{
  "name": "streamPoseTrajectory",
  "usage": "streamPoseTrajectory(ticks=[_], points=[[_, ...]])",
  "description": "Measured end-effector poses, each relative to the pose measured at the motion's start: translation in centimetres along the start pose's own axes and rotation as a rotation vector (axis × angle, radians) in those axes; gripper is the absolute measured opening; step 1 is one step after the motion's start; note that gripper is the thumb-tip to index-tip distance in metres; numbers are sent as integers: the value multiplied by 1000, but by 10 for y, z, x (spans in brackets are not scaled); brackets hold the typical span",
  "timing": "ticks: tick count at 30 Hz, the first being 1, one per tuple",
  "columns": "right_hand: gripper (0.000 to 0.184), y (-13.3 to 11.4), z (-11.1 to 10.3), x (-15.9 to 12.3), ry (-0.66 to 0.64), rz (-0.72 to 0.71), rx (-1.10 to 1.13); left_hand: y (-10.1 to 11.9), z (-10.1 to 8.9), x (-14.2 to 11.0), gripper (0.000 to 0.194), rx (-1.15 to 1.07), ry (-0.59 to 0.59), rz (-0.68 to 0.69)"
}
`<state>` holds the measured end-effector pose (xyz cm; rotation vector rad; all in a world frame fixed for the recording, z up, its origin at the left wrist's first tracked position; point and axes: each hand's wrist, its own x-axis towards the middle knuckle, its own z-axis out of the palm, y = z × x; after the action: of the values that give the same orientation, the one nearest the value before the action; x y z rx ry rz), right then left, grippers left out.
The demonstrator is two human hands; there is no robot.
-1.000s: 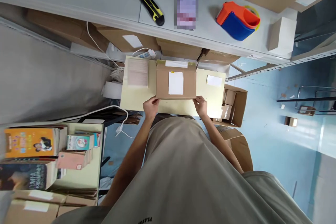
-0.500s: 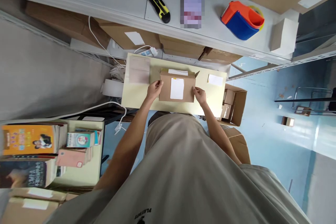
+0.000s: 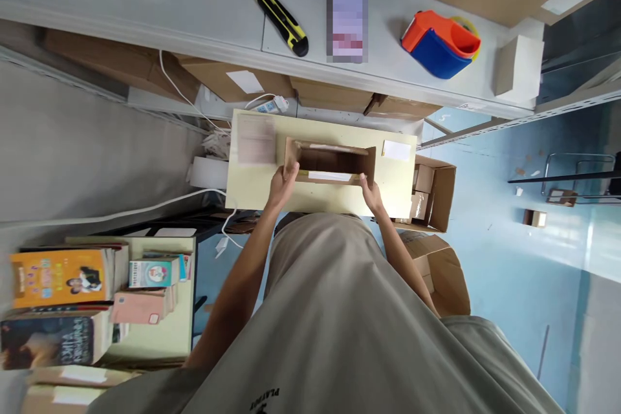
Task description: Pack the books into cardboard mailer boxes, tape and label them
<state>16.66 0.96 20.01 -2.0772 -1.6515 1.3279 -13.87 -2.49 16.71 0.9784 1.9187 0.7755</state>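
Observation:
A small brown cardboard box (image 3: 334,178) stands on the pale yellow table (image 3: 310,197), its open top facing up toward me. The inside looks dark, and what it may contain cannot be made out. My left hand (image 3: 283,186) grips the near left corner, thumb over the rim. At the near right corner, my right hand (image 3: 371,194) holds the box the same way. White tape or paper runs along the near rim. A white label (image 3: 396,149) lies on the table to the right, and a sheet of paper (image 3: 256,140) lies to the left.
On the grey shelf (image 3: 204,6) above sit a yellow-black utility knife (image 3: 275,15), a blurred-out flat item (image 3: 347,18), an orange-blue tape dispenser (image 3: 440,45) and a white box (image 3: 520,68). Books (image 3: 58,278) are stacked at left. Open cartons (image 3: 439,197) stand at right.
The box has tipped from showing its labelled face to standing with its opening upward. Both hands have moved slightly toward me with it. The camera view has shifted a little.

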Motion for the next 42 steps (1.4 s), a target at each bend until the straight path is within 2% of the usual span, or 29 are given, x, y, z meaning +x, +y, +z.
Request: streamPoseTrajectory(ticks=[2,4,6,7,8,10,11,13,17,20,23,25,28,34,42], points=[[69,-2,-4,-5,99,-20,50,5,-2,-8,65,35,166,29],[64,-6,-14,-9,296,-98,55,15,-6,-15,63,97,295,183],[56,-12,-23,-6,416,-256,22,25,-9,-17,51,194,261,364],[51,-17,-28,-3,390,-351,-9,29,-9,-16,45,244,193,429],[46,-22,-31,1,308,-440,-51,33,-9,-14,41,293,116,474],[40,-34,-35,14,85,-562,-164,35,-6,-10,39,388,-12,515],[40,-40,-36,21,9,-595,-225,34,-5,-8,40,427,-43,520],[44,-53,-39,35,-37,-623,-335,29,-4,-9,41,480,-71,528],[53,-75,-44,62,-37,-583,-539,11,-4,-23,17,544,-144,505],[53,-86,-42,79,-83,-478,-712,0,1,-31,28,574,-174,440],[46,-92,-33,92,-101,-386,-812,-5,12,-30,14,571,-127,404],[43,-92,-27,98,-101,-334,-828,-6,19,-27,5,562,-73,381],[44,-90,-21,101,-99,-287,-826,-5,25,-23,5,552,-36,354],[46,-83,-23,102,-83,-312,-785,-3,28,-23,6,556,-21,329],[41,-76,-20,98,-5,-341,-812,-9,24,-20,10,546,-47,390]])
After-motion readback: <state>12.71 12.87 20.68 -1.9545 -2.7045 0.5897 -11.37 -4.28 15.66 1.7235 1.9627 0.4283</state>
